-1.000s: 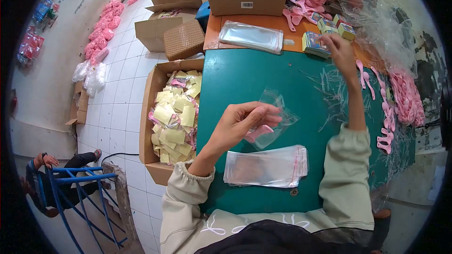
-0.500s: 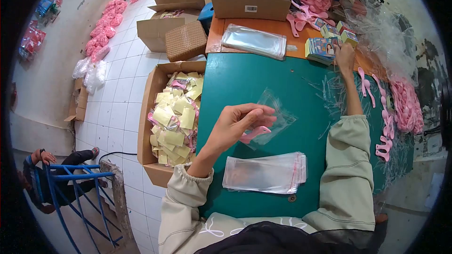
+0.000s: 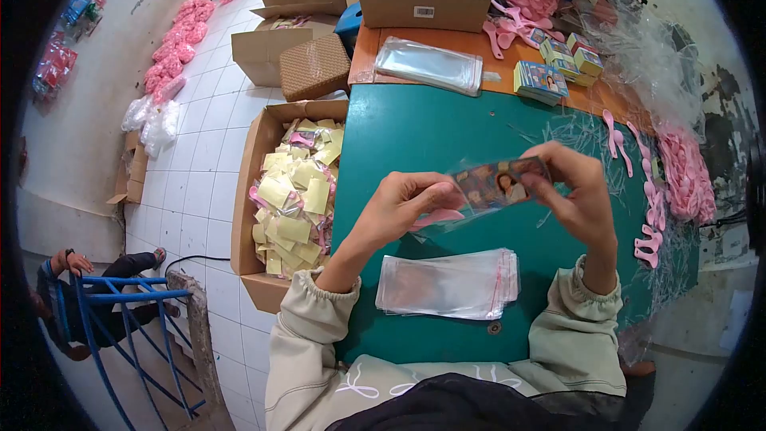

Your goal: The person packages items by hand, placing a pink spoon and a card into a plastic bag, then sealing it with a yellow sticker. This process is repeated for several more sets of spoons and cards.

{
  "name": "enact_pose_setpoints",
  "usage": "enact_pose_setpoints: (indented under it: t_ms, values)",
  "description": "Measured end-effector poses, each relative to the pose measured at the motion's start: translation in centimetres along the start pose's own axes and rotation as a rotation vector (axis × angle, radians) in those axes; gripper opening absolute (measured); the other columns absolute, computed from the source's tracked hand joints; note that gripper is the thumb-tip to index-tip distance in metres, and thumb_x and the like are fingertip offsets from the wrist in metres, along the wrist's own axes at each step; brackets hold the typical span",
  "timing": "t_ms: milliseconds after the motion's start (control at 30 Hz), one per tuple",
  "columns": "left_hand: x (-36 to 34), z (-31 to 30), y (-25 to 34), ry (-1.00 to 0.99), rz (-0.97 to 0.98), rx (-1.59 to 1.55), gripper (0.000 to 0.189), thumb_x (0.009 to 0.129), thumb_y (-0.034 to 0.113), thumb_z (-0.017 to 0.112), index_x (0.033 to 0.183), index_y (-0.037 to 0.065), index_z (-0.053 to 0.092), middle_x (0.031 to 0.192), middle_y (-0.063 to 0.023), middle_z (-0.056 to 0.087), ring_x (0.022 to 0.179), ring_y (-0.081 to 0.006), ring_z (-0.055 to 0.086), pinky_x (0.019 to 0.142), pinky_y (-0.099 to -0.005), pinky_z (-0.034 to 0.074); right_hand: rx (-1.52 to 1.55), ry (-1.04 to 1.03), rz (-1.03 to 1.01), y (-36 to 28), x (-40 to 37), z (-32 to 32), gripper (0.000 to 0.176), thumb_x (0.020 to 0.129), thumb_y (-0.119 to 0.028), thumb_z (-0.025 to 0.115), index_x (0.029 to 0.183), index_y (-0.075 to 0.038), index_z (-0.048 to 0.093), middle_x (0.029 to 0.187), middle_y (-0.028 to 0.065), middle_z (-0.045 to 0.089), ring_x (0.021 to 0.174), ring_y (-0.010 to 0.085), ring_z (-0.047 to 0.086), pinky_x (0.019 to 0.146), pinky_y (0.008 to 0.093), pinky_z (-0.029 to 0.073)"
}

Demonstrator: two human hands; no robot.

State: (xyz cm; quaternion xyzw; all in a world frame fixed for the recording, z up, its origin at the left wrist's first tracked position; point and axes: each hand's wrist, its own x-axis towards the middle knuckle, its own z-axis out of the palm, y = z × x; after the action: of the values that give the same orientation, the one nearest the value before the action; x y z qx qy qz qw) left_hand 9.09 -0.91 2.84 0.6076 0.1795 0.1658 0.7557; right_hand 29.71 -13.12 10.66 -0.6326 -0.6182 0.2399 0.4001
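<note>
My left hand [image 3: 411, 206] pinches a clear plastic bag [image 3: 459, 211] with a pink spoon [image 3: 437, 219] at its lower left side. Closed on a printed card [image 3: 511, 185], my right hand [image 3: 578, 195] is at the bag's right side. The card lies partly in or behind the clear plastic; which one I cannot tell. Below both hands, a stack of flat clear bags [image 3: 447, 283] rests on the green table top [image 3: 415, 136]. A stack of similar cards [image 3: 541, 82] sits at the back right.
A carton [image 3: 249, 191] full of yellow cards and pink pieces stands left of the table. More clear bags [image 3: 429, 64] and a brown box [image 3: 423, 12] are at the back. Pink spoons [image 3: 656, 207] and loose plastic lie right. A person [image 3: 68, 303] is far left.
My right hand has come back from the card stack to the middle with a card, beside the bag. My left hand still holds the bag and spoon.
</note>
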Motion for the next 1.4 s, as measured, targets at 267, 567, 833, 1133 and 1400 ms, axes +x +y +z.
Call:
enact_pose_setpoints:
  t_ms: [267, 567, 833, 1133, 1400]
  values:
    - [-0.5, 1.5, -0.1, -0.077, 0.072, 0.285, 0.033, 0.091, 0.016, 0.056, 0.119, 0.000, 0.055, 0.088, -0.0094, 0.068, 0.078, -0.0121, 0.065, 0.069, -0.0259, 0.054, -0.341, -0.303, -0.135, -0.2, -0.3, 2.0, 0.020, 0.077, -0.009, 0.065, 0.091, -0.001, 0.053, 0.079, 0.0128, 0.055, 0.071, 0.0311, 0.058, 0.061, 0.0376, 0.047]
    - [-0.9, 0.7, -0.4, -0.004, 0.148, 0.734, 0.058, 0.085, 0.022, 0.064, 0.135, 0.010, 0.038, 0.076, -0.0122, 0.068, 0.070, -0.0134, 0.065, 0.060, -0.0299, 0.048, -0.004, -0.375, -0.044, 3.3, -0.2, 2.9, 0.017, 0.077, -0.011, 0.068, 0.077, 0.000, 0.054, 0.075, 0.0092, 0.061, 0.068, 0.0219, 0.059, 0.061, 0.0317, 0.046]
    - [-0.7, -3.4, -3.3, -0.086, 0.067, 0.151, 0.064, 0.083, 0.008, 0.066, 0.137, 0.009, 0.033, 0.100, -0.0079, 0.063, 0.089, -0.0108, 0.059, 0.067, -0.0224, 0.052, 0.462, -0.157, 0.409, 5.2, 0.0, 2.3, 0.020, 0.074, -0.011, 0.074, 0.070, -0.004, 0.055, 0.063, 0.0001, 0.057, 0.058, 0.0043, 0.050, 0.050, 0.0221, 0.039]
    - [-0.6, -1.7, -2.6, 0.043, 0.014, 0.313, 0.065, 0.085, 0.011, 0.063, 0.139, 0.010, 0.027, 0.090, -0.0097, 0.065, 0.084, -0.0136, 0.063, 0.065, -0.0236, 0.053, 0.457, -0.150, 0.264, 7.4, 0.2, 3.3, 0.014, 0.074, -0.003, 0.071, 0.075, -0.001, 0.058, 0.068, 0.0030, 0.060, 0.064, 0.0073, 0.056, 0.054, 0.0218, 0.041]
    - [-0.4, -0.4, -5.2, 0.042, -0.218, -0.341, 0.064, 0.098, 0.019, 0.039, 0.143, 0.012, -0.007, 0.109, -0.0211, 0.059, 0.095, -0.0264, 0.063, 0.077, -0.0350, 0.053, -0.117, -0.201, -0.106, 4.7, 0.8, 5.4, 0.040, 0.073, -0.018, 0.072, 0.106, -0.002, 0.056, 0.105, 0.0157, 0.055, 0.093, 0.0291, 0.058, 0.079, 0.0361, 0.047]
